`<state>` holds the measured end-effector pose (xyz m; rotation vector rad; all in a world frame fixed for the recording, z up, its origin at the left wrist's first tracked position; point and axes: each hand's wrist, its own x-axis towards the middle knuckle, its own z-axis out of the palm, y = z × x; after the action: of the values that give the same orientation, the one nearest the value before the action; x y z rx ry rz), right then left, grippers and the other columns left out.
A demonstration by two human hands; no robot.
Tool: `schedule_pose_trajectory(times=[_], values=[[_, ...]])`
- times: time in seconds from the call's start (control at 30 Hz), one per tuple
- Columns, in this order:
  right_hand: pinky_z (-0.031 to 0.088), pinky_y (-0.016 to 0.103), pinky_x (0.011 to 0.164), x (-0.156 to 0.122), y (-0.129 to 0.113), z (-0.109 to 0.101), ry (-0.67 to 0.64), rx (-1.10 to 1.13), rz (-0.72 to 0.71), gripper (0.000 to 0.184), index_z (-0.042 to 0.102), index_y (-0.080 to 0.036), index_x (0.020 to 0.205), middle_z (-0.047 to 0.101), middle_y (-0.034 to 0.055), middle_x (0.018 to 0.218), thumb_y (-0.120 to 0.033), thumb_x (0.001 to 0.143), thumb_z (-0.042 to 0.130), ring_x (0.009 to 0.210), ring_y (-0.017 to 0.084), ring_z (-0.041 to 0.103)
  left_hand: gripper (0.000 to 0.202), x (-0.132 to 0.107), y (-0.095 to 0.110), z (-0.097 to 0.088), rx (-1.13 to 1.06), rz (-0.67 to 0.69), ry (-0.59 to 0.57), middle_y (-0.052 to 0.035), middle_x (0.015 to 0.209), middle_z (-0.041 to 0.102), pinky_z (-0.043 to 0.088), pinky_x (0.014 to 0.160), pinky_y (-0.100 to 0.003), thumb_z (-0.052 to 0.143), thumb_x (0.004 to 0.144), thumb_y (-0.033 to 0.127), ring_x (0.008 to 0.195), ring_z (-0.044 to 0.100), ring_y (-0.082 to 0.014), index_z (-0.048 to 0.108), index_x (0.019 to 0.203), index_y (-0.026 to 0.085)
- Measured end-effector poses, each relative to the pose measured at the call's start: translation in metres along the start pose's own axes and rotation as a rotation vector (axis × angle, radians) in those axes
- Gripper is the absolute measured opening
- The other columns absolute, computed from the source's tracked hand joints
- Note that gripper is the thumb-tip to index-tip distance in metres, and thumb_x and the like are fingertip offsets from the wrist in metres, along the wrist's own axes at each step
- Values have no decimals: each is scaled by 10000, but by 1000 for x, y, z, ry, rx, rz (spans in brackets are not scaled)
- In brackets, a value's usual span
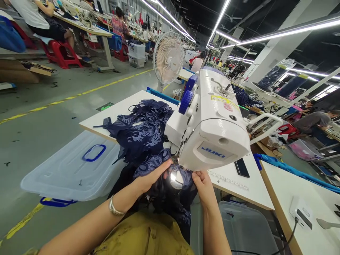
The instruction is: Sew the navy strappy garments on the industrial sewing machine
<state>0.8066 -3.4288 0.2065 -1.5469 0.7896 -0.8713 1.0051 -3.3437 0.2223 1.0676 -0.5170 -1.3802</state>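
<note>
In front of me stands a white JUKI sewing machine [212, 131], its lamp lighting a round metal plate [176, 179] below the head. Navy lace fabric [188, 181] lies around that plate and hangs down toward my lap. On the left of the needle area, my left hand [152, 174] grips the lace, its fingertips partly hidden. My right hand [203, 182] pinches the cloth's edge on the right, thumb against fingers. The needle itself is hard to make out. A heap of navy lace pieces [145, 124] covers the table to the left.
A lidded clear bin [66, 166] stands left, and an open plastic bin [247, 226] sits below right. On the machine table lies a phone [241, 167]. A fan [168, 56] stands behind. Another table [300, 187] is at right. Other people sit at machines farther off.
</note>
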Motion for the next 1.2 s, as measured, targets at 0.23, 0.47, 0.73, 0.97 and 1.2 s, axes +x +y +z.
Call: schedule_pose_trajectory(times=[0.23,0.47,0.73,0.97,1.2], values=[[402,350,1015,-4,-6,3,-11,4,18,278,552,-252,1143,656,58,1132,-367,890,549,1097,184,590,355,-8,19,-18,-344,-199,-200,-67,827,715,545,695,-332,468,888,452,679,668,-193,646,987,162],[413,327,983,-5,-8,6,-34,9,12,246,549,-238,1099,663,55,1110,-372,893,560,1066,175,599,349,-15,18,-30,-402,-207,-222,-95,890,743,550,751,-357,555,742,267,763,708,-236,617,1059,137],[419,318,943,-8,-7,3,-18,-15,42,236,562,-219,1016,674,58,1050,-407,875,579,1033,182,598,402,-14,5,-42,-198,-121,-248,-83,1174,693,485,948,-376,625,804,230,1078,643,-245,598,1204,199],[424,248,740,-19,-18,0,-15,-181,38,243,581,-214,980,614,25,893,-431,873,575,821,149,558,298,-21,4,-39,7,97,-214,-47,998,701,513,859,-340,688,794,282,857,653,-189,657,1078,196],[329,238,575,-48,-39,-19,-166,-335,55,205,636,-209,857,516,-2,723,-363,898,507,611,113,411,331,-26,6,-42,-46,40,-208,-19,878,694,494,871,-308,660,761,252,876,640,-180,653,1086,191]])
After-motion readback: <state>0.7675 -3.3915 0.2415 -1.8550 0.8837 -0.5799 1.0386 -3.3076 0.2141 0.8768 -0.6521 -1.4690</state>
